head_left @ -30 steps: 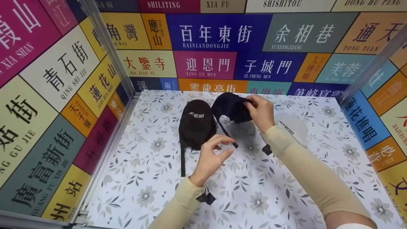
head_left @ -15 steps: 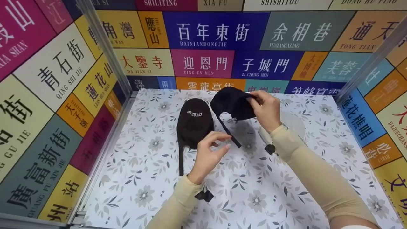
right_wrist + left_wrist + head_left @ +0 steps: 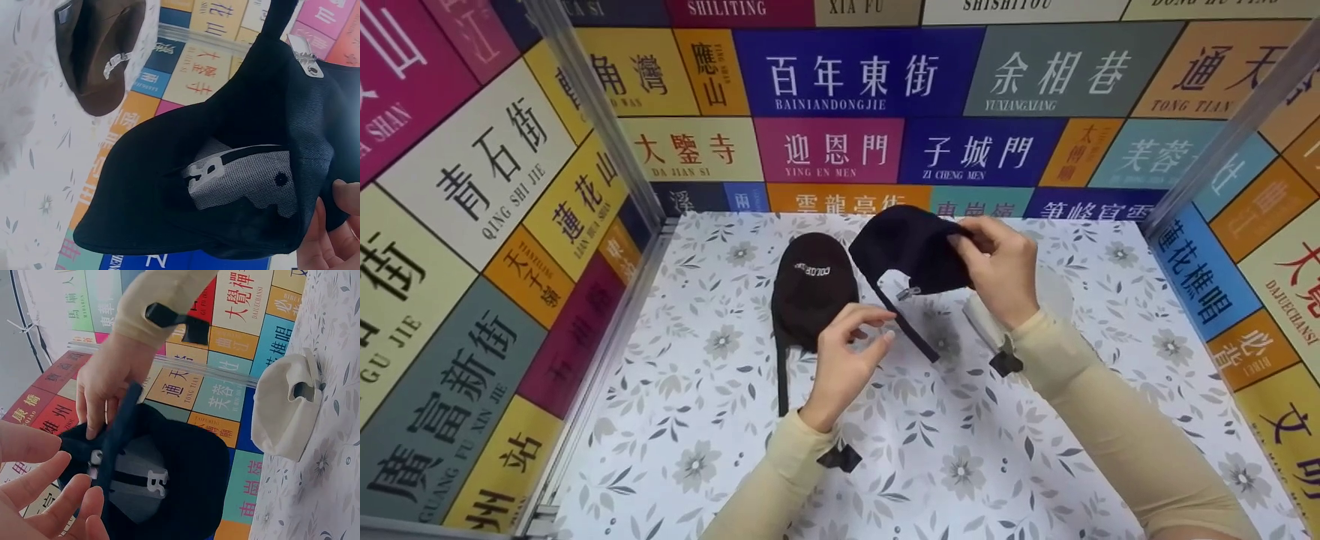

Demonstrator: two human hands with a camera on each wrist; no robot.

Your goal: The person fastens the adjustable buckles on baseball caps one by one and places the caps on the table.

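My right hand (image 3: 1005, 266) pinches the edge of a navy cap (image 3: 915, 247) and holds it above the table, tilted so that the back opening shows. From the cap hangs a long dark strap (image 3: 911, 330). A silver metal buckle (image 3: 306, 57) sits by the opening, and pale mesh lining (image 3: 247, 185) shows inside the cap in the right wrist view. Below the cap, my left hand (image 3: 844, 360) hovers with loosely bent fingers apart, holding nothing, close to the strap. A dark brown cap (image 3: 814, 281) with white lettering lies on the table beside it, its strap trailing forward.
An off-white cap (image 3: 284, 408) lies on the table at the right, mostly behind my right hand in the head view. The flower-patterned tabletop (image 3: 915, 465) is bounded by panels of colourful signs (image 3: 855, 75) and metal posts (image 3: 611, 112).
My right hand has moved to the right and lifted the navy cap slightly, turning its back opening and buckle more into view. The strap swings right; my left hand stays nearly in place.
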